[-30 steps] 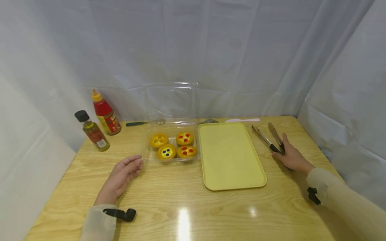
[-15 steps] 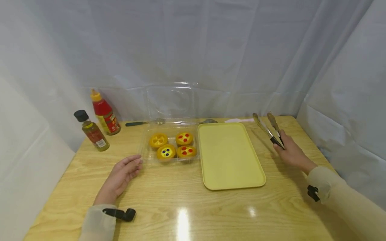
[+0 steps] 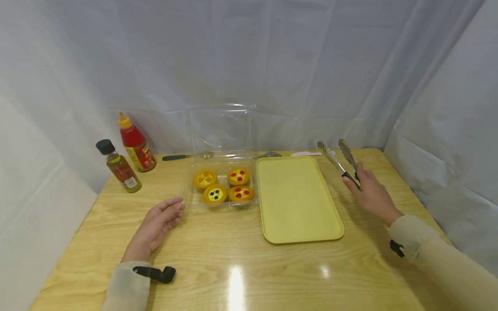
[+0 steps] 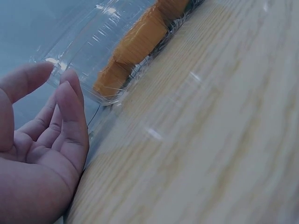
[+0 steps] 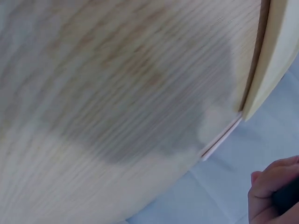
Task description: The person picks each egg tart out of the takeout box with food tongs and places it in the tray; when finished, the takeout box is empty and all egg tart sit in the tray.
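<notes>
My right hand (image 3: 371,194) grips the black handles of metal tongs (image 3: 347,153), raised to the right of the tray with their scalloped tips spread apart. In the right wrist view, part of the right hand (image 5: 268,191) shows around a dark handle. My left hand (image 3: 161,222) rests on the table with loosely bent fingers, fingertips right at the left front corner of a clear hinged container (image 3: 186,196). The container's lid (image 3: 221,127) stands up behind it. Several small tarts (image 3: 215,195) lie inside, topped yellow, blue or red. The left wrist view shows their orange sides (image 4: 140,39) through the plastic.
A yellow tray (image 3: 297,203) lies beside the container. A red sauce bottle (image 3: 136,144) and a black-capped oil bottle (image 3: 122,172) stand at the left. Along the back edge lie a dark-green-handled utensil (image 3: 175,157), a metal utensil (image 3: 270,154) and a pink knife (image 3: 303,153).
My right hand has lifted the tongs off the table and shifted them slightly left and away from me, toward the tray's far corner. The left hand and container have stayed put.
</notes>
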Available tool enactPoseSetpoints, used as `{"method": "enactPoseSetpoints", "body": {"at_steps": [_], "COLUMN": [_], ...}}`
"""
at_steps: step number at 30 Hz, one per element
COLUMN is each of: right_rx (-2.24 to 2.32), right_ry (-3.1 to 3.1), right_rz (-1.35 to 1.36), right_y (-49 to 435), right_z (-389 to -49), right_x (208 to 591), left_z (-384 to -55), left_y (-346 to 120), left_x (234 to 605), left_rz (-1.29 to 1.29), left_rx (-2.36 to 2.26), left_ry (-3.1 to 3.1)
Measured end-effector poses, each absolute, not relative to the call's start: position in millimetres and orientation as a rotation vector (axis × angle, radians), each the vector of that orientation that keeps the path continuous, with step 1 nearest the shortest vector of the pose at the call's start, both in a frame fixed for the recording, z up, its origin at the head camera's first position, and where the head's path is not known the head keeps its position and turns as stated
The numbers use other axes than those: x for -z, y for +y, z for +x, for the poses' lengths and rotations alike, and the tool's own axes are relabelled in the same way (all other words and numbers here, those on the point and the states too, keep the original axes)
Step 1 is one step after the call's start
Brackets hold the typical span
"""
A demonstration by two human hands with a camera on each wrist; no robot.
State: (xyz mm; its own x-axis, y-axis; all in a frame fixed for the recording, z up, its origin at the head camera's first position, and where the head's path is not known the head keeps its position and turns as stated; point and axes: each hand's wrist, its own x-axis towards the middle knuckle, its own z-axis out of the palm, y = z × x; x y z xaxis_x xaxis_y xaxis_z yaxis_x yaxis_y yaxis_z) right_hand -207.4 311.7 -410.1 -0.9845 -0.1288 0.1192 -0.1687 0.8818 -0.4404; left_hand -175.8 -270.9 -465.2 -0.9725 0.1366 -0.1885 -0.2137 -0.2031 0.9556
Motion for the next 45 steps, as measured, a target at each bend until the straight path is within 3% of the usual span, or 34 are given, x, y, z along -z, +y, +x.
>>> {"method": "enactPoseSetpoints", "body": {"at_steps": [45], "right_rx": [-0.698], "right_ry": [-2.929], "right_rz": [0.566], "right_y": [214], "right_z": [-215], "right_x": [371], "left_z": [-174], "left_y": [-268], "left_x": [462], "left_rz": [-0.132], "left_rx": [-2.257], "left_ry": [1.843]}}
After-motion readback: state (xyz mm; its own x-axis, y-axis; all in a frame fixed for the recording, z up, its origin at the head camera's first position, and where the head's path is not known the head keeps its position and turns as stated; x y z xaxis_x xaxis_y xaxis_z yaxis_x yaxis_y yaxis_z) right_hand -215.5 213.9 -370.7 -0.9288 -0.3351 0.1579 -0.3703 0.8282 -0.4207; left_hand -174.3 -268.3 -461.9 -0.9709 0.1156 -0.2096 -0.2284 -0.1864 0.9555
